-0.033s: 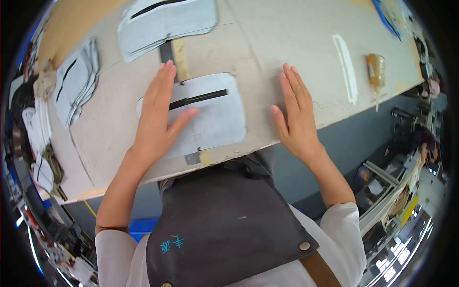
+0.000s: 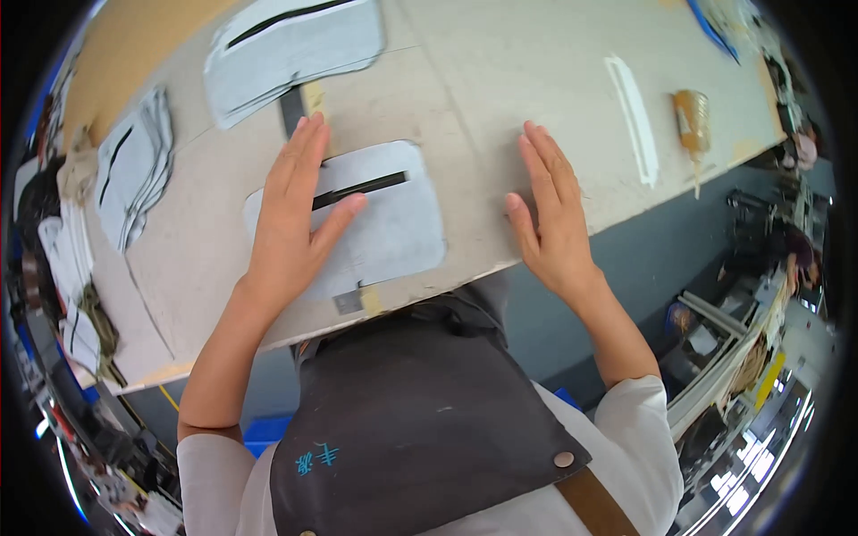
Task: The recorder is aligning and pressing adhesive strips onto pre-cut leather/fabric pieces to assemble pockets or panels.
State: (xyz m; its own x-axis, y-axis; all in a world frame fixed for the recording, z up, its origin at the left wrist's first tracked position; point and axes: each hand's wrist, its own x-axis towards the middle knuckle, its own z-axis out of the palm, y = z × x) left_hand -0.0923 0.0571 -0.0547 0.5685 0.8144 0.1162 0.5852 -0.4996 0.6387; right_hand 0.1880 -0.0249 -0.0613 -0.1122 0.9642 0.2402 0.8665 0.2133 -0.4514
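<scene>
A pale grey fabric panel [image 2: 393,228] with rounded corners lies flat near the table's front edge. Across it runs a black slot-like strip [image 2: 384,182], perhaps a zipper. My left hand [image 2: 290,214] is over the panel's left part and hides some of it, fingers straight and thumb spread toward the strip. Whether it touches the cloth I cannot tell. To the right of the panel, my right hand [image 2: 556,214] is held above the bare tabletop, fingers extended and thumb apart. Neither hand grips anything.
Similar panels lie stacked at the far side [image 2: 304,58] and in a pile [image 2: 134,170] at left. A white strip [image 2: 635,125] and an amber squeeze bottle [image 2: 693,125] lie to the right. Clothes [image 2: 67,237] crowd the left edge; a person [image 2: 786,250] is at far right.
The table and the things on it appear shifted slightly left in the view. Both hands keep nearly the same pose, and nothing was taken hold of or let go.
</scene>
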